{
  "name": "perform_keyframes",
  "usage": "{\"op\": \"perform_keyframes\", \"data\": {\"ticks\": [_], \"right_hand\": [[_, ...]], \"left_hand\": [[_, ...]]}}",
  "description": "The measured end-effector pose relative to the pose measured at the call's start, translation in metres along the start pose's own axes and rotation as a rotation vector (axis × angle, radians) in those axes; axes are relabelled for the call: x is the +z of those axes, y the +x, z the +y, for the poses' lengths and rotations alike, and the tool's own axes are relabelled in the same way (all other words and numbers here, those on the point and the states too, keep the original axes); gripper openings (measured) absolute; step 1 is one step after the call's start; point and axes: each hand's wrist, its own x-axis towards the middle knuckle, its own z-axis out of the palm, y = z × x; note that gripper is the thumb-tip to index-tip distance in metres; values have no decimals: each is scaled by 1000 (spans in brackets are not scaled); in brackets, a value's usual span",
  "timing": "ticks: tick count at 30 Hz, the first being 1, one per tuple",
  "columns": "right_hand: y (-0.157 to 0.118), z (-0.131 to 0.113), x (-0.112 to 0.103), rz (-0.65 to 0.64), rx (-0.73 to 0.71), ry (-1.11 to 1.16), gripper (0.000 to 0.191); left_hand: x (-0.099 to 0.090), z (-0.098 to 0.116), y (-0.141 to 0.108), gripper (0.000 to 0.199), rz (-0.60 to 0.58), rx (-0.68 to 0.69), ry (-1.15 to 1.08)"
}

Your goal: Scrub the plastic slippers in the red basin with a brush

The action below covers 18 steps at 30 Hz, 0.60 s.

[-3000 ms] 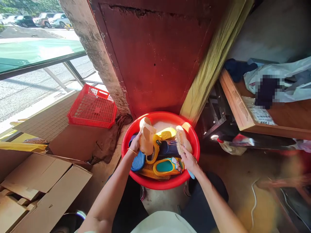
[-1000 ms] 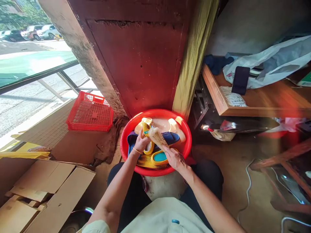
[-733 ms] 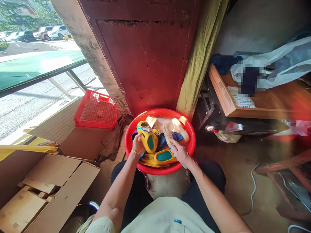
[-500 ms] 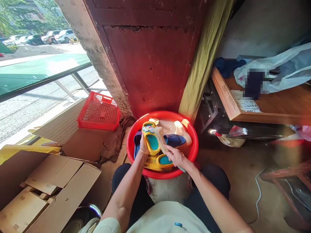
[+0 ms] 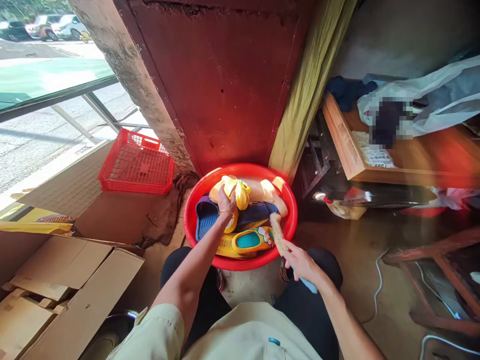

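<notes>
A red round basin [image 5: 189, 225] stands before my knees, holding water and several slippers. At its back left, my left hand [image 5: 227, 201] is closed on a yellow slipper [image 5: 242, 194], whose far part shows beyond the fingers. My right hand [image 5: 300, 260] grips the blue handle of a scrubbing brush [image 5: 277, 234], its bristles at the basin's right front edge. A yellow slipper with a teal insole [image 5: 248, 240] lies at the front. Beside my left wrist is a dark blue slipper [image 5: 207, 220]; another blue one [image 5: 258, 212] lies to the right.
A red plastic crate [image 5: 137, 162] sits at the left, above cardboard boxes [image 5: 78, 295]. Behind the basin stands a dark red door [image 5: 225, 90]. A wooden table [image 5: 423, 165] with plastic bags is on the right, with a reddish wooden stool [image 5: 438, 260] below it.
My left hand has moved up in the basin, and the yellow slipper in it is turned differently. My right hand has drawn the brush away to the right. The view has shifted slightly.
</notes>
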Motion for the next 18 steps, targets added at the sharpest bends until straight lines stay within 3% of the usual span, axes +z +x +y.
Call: {"op": "perform_keyframes", "data": {"ticks": [2, 5, 7, 10, 13, 18], "right_hand": [[6, -8, 0, -67, -5, 4, 57], [35, -33, 4, -103, -43, -32, 41], [54, -52, 7, -107, -83, -93, 32], [63, -65, 7, -37, -156, -244, 29], [49, -59, 3, 23, -212, -489, 33], [28, -63, 2, 45, -156, -829, 38]], "left_hand": [[0, -3, -20, 55, -81, 144, 179], [4, -13, -49, 48, -468, 366, 445], [9, -22, -58, 45, -600, 384, 592], [18, -34, -57, 50, -625, 315, 688], [26, -42, -51, 58, -644, 255, 665], [32, -43, -43, 64, -680, 245, 800]]}}
